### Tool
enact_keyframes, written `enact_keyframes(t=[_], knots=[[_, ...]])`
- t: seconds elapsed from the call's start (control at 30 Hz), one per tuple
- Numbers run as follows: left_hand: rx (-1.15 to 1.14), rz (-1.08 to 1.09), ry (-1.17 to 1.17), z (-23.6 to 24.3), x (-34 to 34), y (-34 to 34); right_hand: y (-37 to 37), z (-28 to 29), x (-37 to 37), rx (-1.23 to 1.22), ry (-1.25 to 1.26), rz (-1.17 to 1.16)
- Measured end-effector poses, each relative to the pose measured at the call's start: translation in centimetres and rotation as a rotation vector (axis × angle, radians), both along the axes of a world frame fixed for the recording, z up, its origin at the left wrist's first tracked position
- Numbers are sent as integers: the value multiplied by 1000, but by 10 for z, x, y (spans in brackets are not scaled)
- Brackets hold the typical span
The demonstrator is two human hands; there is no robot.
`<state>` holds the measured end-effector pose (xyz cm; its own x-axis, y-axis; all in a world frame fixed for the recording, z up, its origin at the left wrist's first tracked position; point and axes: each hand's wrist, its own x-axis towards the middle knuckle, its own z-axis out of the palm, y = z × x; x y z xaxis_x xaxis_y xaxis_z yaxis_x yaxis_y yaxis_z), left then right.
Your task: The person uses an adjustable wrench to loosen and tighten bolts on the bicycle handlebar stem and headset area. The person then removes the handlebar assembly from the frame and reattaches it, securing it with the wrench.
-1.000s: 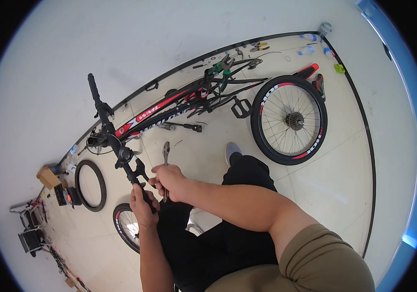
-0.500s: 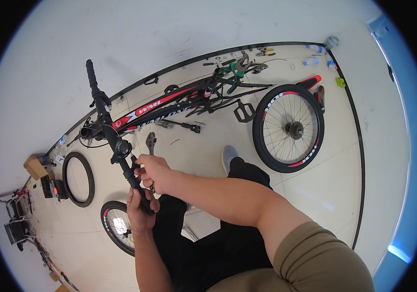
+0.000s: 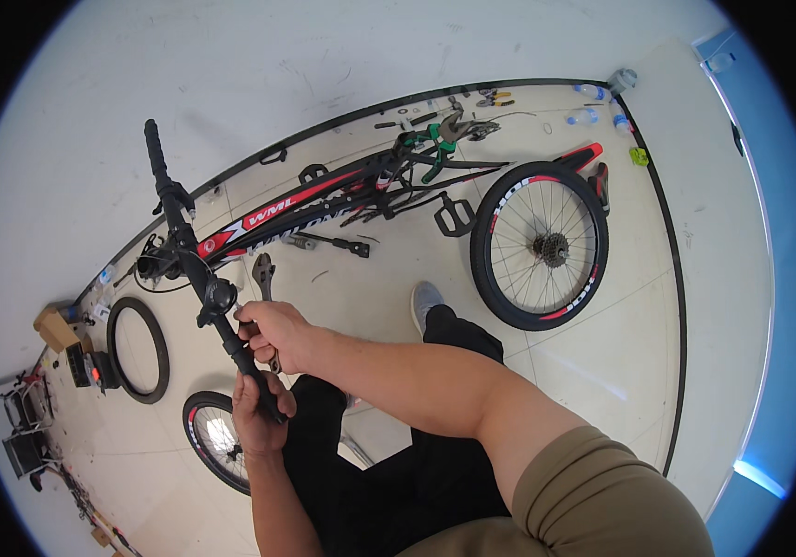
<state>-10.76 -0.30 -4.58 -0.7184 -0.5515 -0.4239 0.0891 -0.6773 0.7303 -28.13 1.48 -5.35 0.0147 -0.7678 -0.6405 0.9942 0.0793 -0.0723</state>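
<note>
Floor: pale tiled floor [image 3: 602, 371] meeting a white wall along a dark skirting line.
Bicycle frame: a black and red bicycle frame [image 3: 324, 200] lies on its side on the tiles, its front end toward the person, its rear end near the wall.
Rear wheel: a spoked rear wheel [image 3: 539, 246] with red rim marks, at the frame's far end, lying close to the floor.
Loose wheel: a second wheel [image 3: 214, 436] on the floor just left of the person's legs, partly hidden behind the left forearm.
Loose tyre: a black tyre [image 3: 138, 350] flat on the tiles, further left, apart from the wheel.
Handlebar: the black handlebar [image 3: 195, 265] runs slantwise from upper left down to the hands; its far grip points at the wall, its near grip sits inside the left fist.
Right hand: the right hand [image 3: 273, 332] is curled against the bar just above the left fist, fingers bent in tight round the bar by the clamp.
Left hand: the left hand [image 3: 257, 413] is closed round the near grip, fingers wrapped fully, the bar passing through the fist.
Wrench: a grey wrench [image 3: 262, 274] on the floor just beyond the right hand's knuckles.
Pedal: a black pedal [image 3: 452, 215] beside the rear wheel.
</note>
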Motion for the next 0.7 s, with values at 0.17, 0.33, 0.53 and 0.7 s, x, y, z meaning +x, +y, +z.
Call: enact_keyframes(t=[0.17,0.33,0.53,0.7], knots=[[-96,-50,-18,8,-8,4,7,-16,-3,-54,84,83],[-111,-42,-33,6,-6,2,23,3,-7,-65,336,149],[-119,-43,-24,9,-10,3,20,13,2,-85,625,122],[-126,-24,-40,9,-8,0,20,15,-2,-127,508,185]])
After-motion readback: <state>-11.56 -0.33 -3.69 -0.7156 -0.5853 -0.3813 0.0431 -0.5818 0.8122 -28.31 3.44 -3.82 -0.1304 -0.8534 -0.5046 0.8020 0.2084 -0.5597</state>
